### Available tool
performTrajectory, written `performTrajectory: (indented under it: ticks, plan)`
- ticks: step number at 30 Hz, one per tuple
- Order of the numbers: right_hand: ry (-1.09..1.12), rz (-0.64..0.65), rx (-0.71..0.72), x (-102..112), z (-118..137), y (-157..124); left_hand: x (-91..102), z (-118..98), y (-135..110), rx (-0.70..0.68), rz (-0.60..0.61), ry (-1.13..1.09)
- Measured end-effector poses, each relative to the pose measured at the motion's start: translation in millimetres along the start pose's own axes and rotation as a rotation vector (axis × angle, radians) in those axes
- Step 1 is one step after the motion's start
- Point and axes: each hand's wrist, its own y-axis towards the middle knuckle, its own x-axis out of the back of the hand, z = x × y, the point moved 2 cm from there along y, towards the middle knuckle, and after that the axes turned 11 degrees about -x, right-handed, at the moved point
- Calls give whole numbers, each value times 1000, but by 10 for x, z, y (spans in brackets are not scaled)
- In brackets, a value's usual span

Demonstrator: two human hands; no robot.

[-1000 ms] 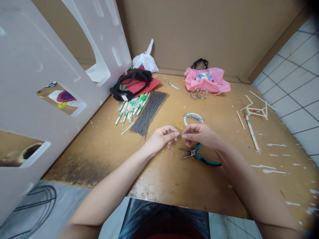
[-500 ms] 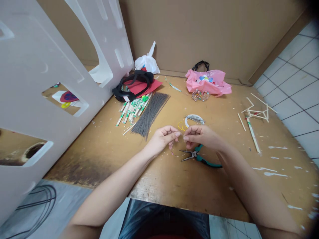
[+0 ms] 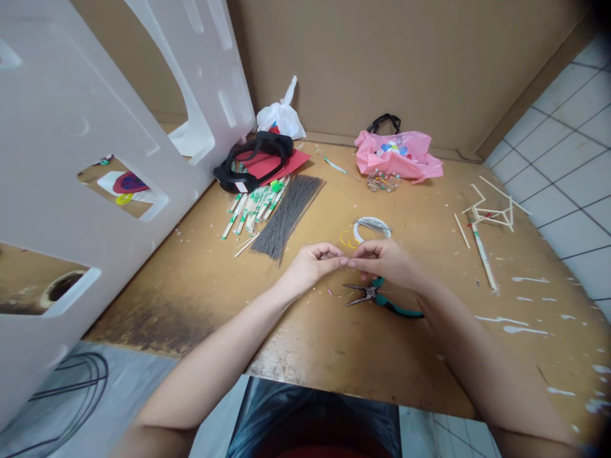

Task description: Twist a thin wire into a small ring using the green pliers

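My left hand and my right hand meet fingertip to fingertip above the table, both pinched closed on a thin wire. Little of that wire shows between the fingers. Below them a thin curved piece of wire with a pinkish end is visible; whether it joins the held wire I cannot tell. Long-nose pliers with teal and black handles lie just under my right hand, jaws apart and pointing left. Behind my right hand rests a white ring with short grey wires across it, beside a yellow loop.
A bundle of grey wires and wrapped chopsticks lie left, near a black headband on red paper. Toward the back are a white bag, a pink bag and a beaded wire piece. A stick frame lies right.
My hands have come together, closing the small gap between their fingertips. Less of the curved wire shows below them. The pliers and the other things on the table stay put.
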Motion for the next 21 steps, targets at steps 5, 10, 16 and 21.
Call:
performTrajectory:
  ticks: [5,10,16,21]
  plan:
    - [-144,-1,108,-5,-4,-39,2,5,9,30,-49,-44]
    - [-102,-14,100,-35,-30,-16,-3,-1,7,34,-17,-114]
    - [-142,-21,103,8,-62,-58,20,-20,5,-6,-25,-61]
    - [-681,-244,235,271,-372,-312,7,28,16,113,-13,-111]
